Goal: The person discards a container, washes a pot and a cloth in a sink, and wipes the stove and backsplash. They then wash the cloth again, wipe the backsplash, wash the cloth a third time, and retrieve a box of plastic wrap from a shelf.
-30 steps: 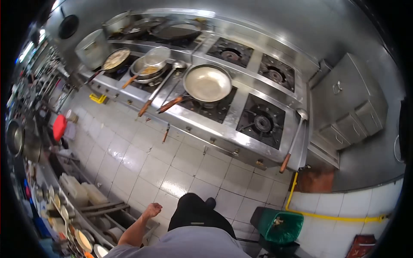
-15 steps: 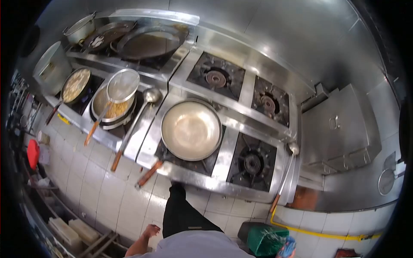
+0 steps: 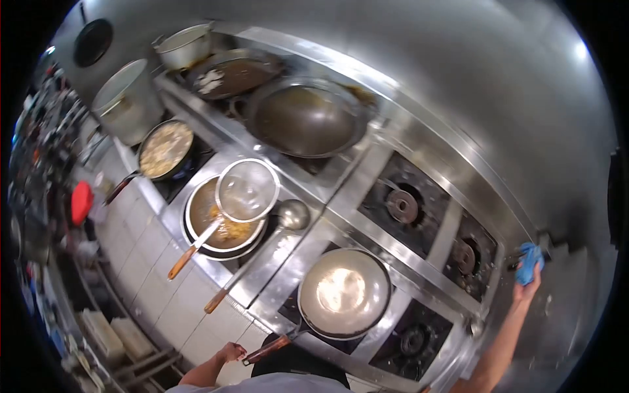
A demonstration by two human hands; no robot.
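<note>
My right hand (image 3: pixel 528 283) is stretched far out to the right, closed around a bunched blue cloth (image 3: pixel 529 261). It is beside the stove's back right corner. Low in the view, my left hand (image 3: pixel 230 353) has its fingers loosely apart, close by the end of a wooden pan handle (image 3: pixel 268 350). That handle belongs to a wide pale frying pan (image 3: pixel 347 278) on the front burner, its bare inside shining.
A mesh strainer (image 3: pixel 247 190) rests over a pot (image 3: pixel 196 226) with yellowish food in it. Beside it lies a long ladle (image 3: pixel 293 215). Further left are a pan of food (image 3: pixel 167 149) and a tall pot (image 3: pixel 124 105). Two large woks (image 3: pixel 308 121) (image 3: pixel 239 73) stand behind.
My right hand has come into view at the right with the blue cloth. The view has turned and moved closer to the stove. My left hand now appears near the pan handle's end.
</note>
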